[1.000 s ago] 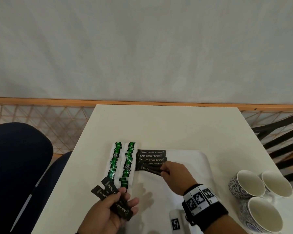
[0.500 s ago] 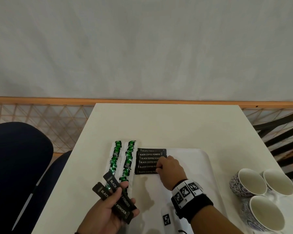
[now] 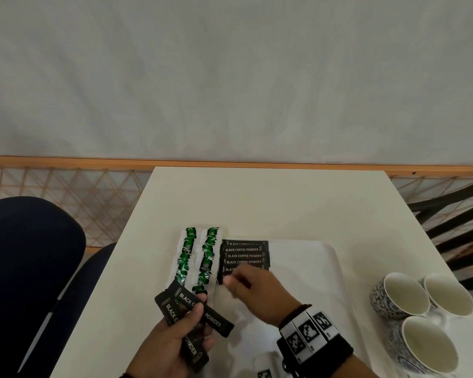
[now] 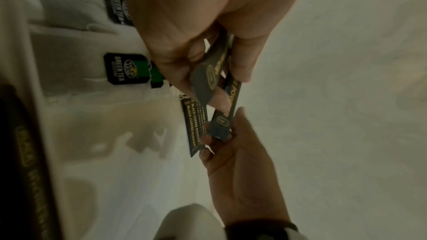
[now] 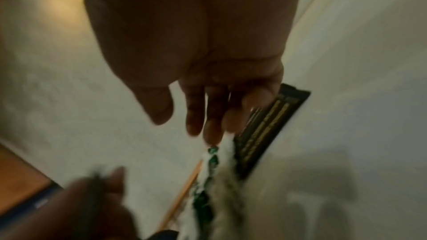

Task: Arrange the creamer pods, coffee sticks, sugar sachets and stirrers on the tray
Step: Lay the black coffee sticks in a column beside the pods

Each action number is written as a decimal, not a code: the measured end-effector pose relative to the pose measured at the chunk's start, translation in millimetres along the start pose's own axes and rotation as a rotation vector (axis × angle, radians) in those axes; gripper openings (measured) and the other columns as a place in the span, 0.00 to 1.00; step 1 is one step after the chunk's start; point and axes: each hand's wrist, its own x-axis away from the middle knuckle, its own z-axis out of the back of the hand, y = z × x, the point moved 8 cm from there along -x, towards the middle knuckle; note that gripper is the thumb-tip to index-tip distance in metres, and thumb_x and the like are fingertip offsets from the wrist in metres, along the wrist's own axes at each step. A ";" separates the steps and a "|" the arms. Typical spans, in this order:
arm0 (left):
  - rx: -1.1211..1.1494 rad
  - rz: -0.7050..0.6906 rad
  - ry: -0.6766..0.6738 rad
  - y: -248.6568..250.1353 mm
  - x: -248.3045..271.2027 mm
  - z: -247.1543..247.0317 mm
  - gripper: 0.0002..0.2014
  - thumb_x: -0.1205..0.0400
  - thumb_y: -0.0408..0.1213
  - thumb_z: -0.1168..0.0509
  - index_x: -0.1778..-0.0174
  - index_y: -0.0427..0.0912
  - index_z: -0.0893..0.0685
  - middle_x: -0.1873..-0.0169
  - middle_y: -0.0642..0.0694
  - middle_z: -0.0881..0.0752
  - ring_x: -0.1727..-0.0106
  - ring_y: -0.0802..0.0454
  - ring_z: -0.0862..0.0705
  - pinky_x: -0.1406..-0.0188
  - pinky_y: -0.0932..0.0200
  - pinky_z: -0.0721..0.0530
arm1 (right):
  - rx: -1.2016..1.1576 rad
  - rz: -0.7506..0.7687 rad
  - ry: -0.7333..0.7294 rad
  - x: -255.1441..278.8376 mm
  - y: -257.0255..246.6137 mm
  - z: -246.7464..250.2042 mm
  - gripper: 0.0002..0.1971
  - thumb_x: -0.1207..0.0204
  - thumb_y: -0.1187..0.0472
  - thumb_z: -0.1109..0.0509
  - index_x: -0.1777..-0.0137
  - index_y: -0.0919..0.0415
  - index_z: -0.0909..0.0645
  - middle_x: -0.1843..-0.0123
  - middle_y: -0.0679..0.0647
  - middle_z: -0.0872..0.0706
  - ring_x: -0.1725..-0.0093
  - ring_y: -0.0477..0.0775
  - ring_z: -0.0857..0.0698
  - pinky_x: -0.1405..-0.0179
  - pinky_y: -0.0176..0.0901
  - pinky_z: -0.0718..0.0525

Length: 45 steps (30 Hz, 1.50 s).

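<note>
Head view: left hand [image 3: 175, 338] at 6 o'clock, fingers curled round a fanned bunch of slim black foil coffee sticks [image 3: 193, 312], long axes running from 10 toward 4 o'clock. Right hand [image 3: 253, 291] just beside at 3 o'clock of that bunch, blurred, fingertips hovering over the near end of the neat stack of black coffee sticks [image 3: 245, 256] lying crosswise on the white plastic tray [image 3: 311, 268]. Green-and-white tea sachets [image 3: 198, 255] in two columns along the tray's left edge. Three patterned ceramic cups [image 3: 423, 315] well apart at 3 o'clock, on the white table [image 3: 257, 203].

Left wrist view: bunch pinched between thumb and fingers; right fingertips [image 4: 205, 152] touching the free end of one stick, seemingly about to draw it out.

Right wrist view: blurred; fingers loosely spread, nothing visibly gripped, so whether pinching cannot be told. Stack at 4 o'clock beyond them.

Likely next: pulling one stick rightward, then turning it to match the stack's crosswise axis; right hand nearer.
</note>
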 end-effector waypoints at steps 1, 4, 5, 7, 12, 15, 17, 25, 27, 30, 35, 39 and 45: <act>0.000 -0.012 -0.006 0.3 -0.4 -0.6 0.07 0.21 0.26 0.36 0.50 0.35 0.14 0.70 0.37 0.17 0.70 0.42 0.23 0.80 0.57 0.19 | -0.111 0.001 -0.092 7.6 -9.6 -7.0 0.14 0.21 0.41 0.35 0.54 0.52 0.21 0.58 0.49 0.13 0.61 0.45 0.16 0.60 0.35 0.18; -0.050 -0.013 -0.038 -2.8 -3.3 -1.5 0.11 0.23 0.29 0.34 0.46 0.38 0.14 0.67 0.37 0.16 0.67 0.43 0.21 0.75 0.56 0.18 | -0.242 0.018 -0.178 26.2 -21.9 -16.9 0.07 0.26 0.50 0.25 0.54 0.50 0.18 0.64 0.46 0.13 0.67 0.37 0.17 0.63 0.28 0.21; -0.061 -0.011 -0.044 -3.5 -3.6 -2.3 0.12 0.24 0.29 0.33 0.45 0.38 0.14 0.67 0.38 0.15 0.67 0.43 0.21 0.75 0.56 0.18 | -0.249 0.022 -0.181 30.1 -22.3 -18.4 0.06 0.26 0.53 0.24 0.54 0.50 0.18 0.66 0.45 0.13 0.68 0.36 0.18 0.64 0.27 0.21; -0.082 -0.005 -0.039 -4.3 -4.1 -2.2 0.11 0.23 0.31 0.32 0.46 0.39 0.14 0.69 0.39 0.13 0.68 0.44 0.19 0.77 0.57 0.16 | -0.253 0.014 -0.162 32.6 -18.1 -18.8 0.03 0.26 0.56 0.25 0.56 0.49 0.17 0.68 0.45 0.13 0.69 0.38 0.17 0.63 0.31 0.20; -0.076 -0.024 0.010 1.3 -7.5 7.8 0.12 0.16 0.39 0.38 0.46 0.33 0.17 0.71 0.39 0.15 0.78 0.48 0.22 0.85 0.63 0.25 | -0.039 -0.094 0.054 23.2 20.5 9.9 0.07 0.24 0.54 0.28 0.61 0.43 0.20 0.65 0.45 0.14 0.67 0.39 0.19 0.64 0.27 0.23; 0.014 0.002 0.044 0.8 -9.7 16.7 0.16 0.14 0.45 0.42 0.49 0.34 0.19 0.75 0.38 0.18 0.83 0.48 0.25 0.88 0.66 0.31 | 0.155 -0.189 0.181 16.7 51.4 35.3 0.07 0.22 0.55 0.31 0.59 0.43 0.24 0.60 0.42 0.16 0.60 0.42 0.21 0.66 0.24 0.28; 0.065 0.004 0.067 0.3 -9.8 19.0 0.16 0.14 0.46 0.44 0.51 0.35 0.21 0.77 0.37 0.19 0.85 0.48 0.25 0.89 0.66 0.31 | 0.228 -0.224 0.165 10.9 66.7 37.9 0.06 0.21 0.56 0.33 0.59 0.45 0.23 0.57 0.45 0.16 0.55 0.46 0.19 0.63 0.27 0.28; 0.115 0.001 0.083 2.2 -8.1 16.0 0.15 0.13 0.46 0.44 0.54 0.36 0.22 0.79 0.38 0.20 0.86 0.47 0.24 0.87 0.66 0.28 | 0.293 -0.196 0.160 -12.1 70.3 19.7 0.06 0.21 0.55 0.33 0.49 0.51 0.16 0.54 0.47 0.23 0.47 0.52 0.20 0.46 0.45 0.19; 0.141 -0.012 0.084 3.1 -7.9 16.8 0.14 0.14 0.46 0.43 0.56 0.37 0.23 0.78 0.38 0.21 0.85 0.46 0.24 0.86 0.64 0.27 | 0.298 -0.202 0.168 -15.2 70.4 17.5 0.06 0.21 0.54 0.33 0.48 0.51 0.17 0.53 0.48 0.24 0.45 0.54 0.22 0.45 0.47 0.19; 0.167 -0.021 0.082 2.8 -9.5 16.1 0.16 0.14 0.46 0.44 0.58 0.38 0.24 0.75 0.38 0.23 0.82 0.45 0.23 0.84 0.59 0.23 | 0.299 -0.205 0.197 -16.0 68.2 17.8 0.05 0.21 0.54 0.34 0.48 0.52 0.20 0.52 0.49 0.25 0.44 0.54 0.23 0.46 0.47 0.20; 0.068 -0.028 0.051 3.6 -14.3 14.0 0.20 0.12 0.49 0.50 0.59 0.39 0.20 0.69 0.42 0.27 0.70 0.49 0.29 0.71 0.56 0.29 | 0.352 -0.179 0.260 -13.1 62.7 17.8 0.06 0.20 0.53 0.35 0.47 0.52 0.24 0.50 0.48 0.29 0.44 0.53 0.27 0.47 0.45 0.20; -0.001 -0.044 -0.018 3.4 -13.9 12.0 0.18 0.13 0.47 0.47 0.52 0.40 0.17 0.77 0.43 0.29 0.83 0.54 0.31 0.86 0.65 0.32 | 0.432 -0.167 0.318 -8.1 56.3 19.0 0.09 0.22 0.52 0.34 0.45 0.53 0.26 0.46 0.50 0.28 0.46 0.53 0.28 0.48 0.46 0.20; -0.045 -0.086 -0.055 6.8 -10.3 5.8 0.10 0.15 0.32 0.42 0.49 0.36 0.15 0.77 0.40 0.20 0.79 0.50 0.21 0.85 0.63 0.22 | 0.113 -0.031 0.153 2.9 19.8 10.5 0.11 0.19 0.44 0.38 0.54 0.50 0.23 0.56 0.46 0.17 0.56 0.45 0.20 0.56 0.34 0.22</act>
